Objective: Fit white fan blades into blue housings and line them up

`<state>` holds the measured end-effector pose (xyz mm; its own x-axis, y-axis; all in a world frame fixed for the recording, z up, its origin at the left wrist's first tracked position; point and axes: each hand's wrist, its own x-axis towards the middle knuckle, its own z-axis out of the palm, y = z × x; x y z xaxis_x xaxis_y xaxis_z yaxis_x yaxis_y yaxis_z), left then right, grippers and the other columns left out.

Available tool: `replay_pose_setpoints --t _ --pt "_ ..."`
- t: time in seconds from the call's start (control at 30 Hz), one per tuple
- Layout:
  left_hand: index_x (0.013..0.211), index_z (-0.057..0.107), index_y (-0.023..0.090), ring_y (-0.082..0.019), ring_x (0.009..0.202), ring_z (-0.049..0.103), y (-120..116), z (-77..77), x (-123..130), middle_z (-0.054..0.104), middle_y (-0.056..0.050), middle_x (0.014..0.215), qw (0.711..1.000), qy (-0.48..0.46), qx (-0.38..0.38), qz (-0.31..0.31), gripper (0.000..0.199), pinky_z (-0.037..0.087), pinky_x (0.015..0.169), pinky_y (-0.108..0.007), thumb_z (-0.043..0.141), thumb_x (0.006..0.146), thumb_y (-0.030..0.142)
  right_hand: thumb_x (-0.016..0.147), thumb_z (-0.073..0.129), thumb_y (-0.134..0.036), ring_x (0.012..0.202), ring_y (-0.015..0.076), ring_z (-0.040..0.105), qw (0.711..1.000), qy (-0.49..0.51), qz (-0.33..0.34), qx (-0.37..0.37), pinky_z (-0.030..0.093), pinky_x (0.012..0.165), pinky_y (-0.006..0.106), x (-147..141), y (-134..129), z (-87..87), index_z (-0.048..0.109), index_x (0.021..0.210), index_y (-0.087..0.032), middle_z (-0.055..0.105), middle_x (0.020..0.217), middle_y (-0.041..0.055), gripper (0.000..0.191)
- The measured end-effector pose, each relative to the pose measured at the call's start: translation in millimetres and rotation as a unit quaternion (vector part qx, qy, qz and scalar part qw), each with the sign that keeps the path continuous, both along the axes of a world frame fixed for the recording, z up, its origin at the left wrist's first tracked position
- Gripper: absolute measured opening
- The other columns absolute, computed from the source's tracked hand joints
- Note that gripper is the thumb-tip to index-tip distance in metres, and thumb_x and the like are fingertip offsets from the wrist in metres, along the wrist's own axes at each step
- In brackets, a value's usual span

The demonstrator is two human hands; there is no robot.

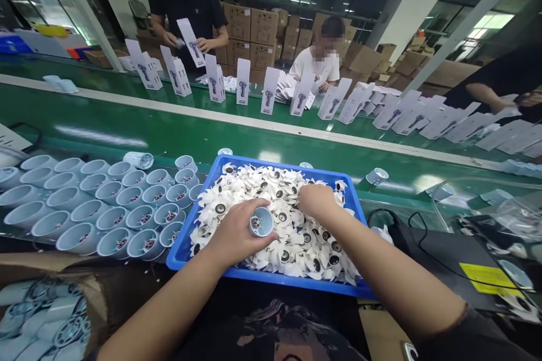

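My left hand (241,230) is wrapped round a light blue cylindrical housing (261,222). Its open end faces up toward me, and a small reddish motor part with wires shows inside. Under both hands lies a blue tray (296,280) heaped with white fan blades (271,180), many showing a dark round hub. My right hand (317,201) is at the tray's far right part, fingers curled down against the blades. Its fingertips are hidden, so what they pinch cannot be made out.
Rows of light blue housings (108,189) stand to the left. More fill a lined box (46,316) below. Across the green conveyor (186,124), white folded boxes (270,90) stand in a line, with co-workers behind. Cables and a black case (427,259) lie right.
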<state>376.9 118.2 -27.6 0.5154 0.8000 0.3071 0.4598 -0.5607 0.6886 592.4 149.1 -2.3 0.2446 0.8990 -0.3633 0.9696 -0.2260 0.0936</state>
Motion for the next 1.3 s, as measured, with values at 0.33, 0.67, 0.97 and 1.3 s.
replay_pose_setpoints --t 0.33,0.67,0.97,1.3 --pt "0.128 0.047 0.021 -0.029 0.117 0.062 -4 -2.3 -7 0.062 -0.012 0.126 0.996 -0.089 -0.022 0.024 0.056 0.051 0.099 -0.048 0.068 0.077 0.03 0.105 0.056 -0.042 0.102 0.0229 0.061 0.902 0.409 -0.005 0.138 0.054 0.093 0.044 18 -55 17.1 0.058 0.118 -0.013 0.061 0.111 0.0094 0.032" --pt "0.128 0.056 0.024 -0.03 0.125 0.056 -17 14.1 8 0.06 -0.011 0.131 0.995 -0.062 0.07 -0.042 0.056 0.047 0.107 -0.05 0.078 0.079 0.039 0.097 0.052 -0.049 0.082 0.0206 0.064 0.744 0.622 0.089 0.228 0.056 0.071 0.034 2 -110 13.1 0.056 0.112 -0.021 0.064 0.095 0.0077 0.032" --pt "0.13 0.054 0.023 -0.025 0.117 0.064 -32 18.1 7 0.07 -0.009 0.124 0.979 -0.055 0.192 -0.04 0.047 0.049 0.106 -0.043 0.069 0.086 0.023 0.091 0.06 -0.017 0.093 0.0222 0.054 0.801 0.436 0.223 0.344 0.048 0.08 0.038 -20 -114 38.4 0.071 0.105 -0.02 0.05 0.103 0.0069 0.018" --pt "0.127 0.056 0.023 -0.026 0.112 0.065 -37 32.7 12 0.071 -0.008 0.12 0.98 -0.025 0.199 -0.013 0.044 0.049 0.101 -0.043 0.065 0.085 0.022 0.089 0.062 -0.014 0.095 0.023 0.054 0.794 0.374 0.262 0.402 0.049 0.081 0.038 -17 -117 47.5 0.065 0.104 -0.016 0.05 0.105 0.0083 0.015"
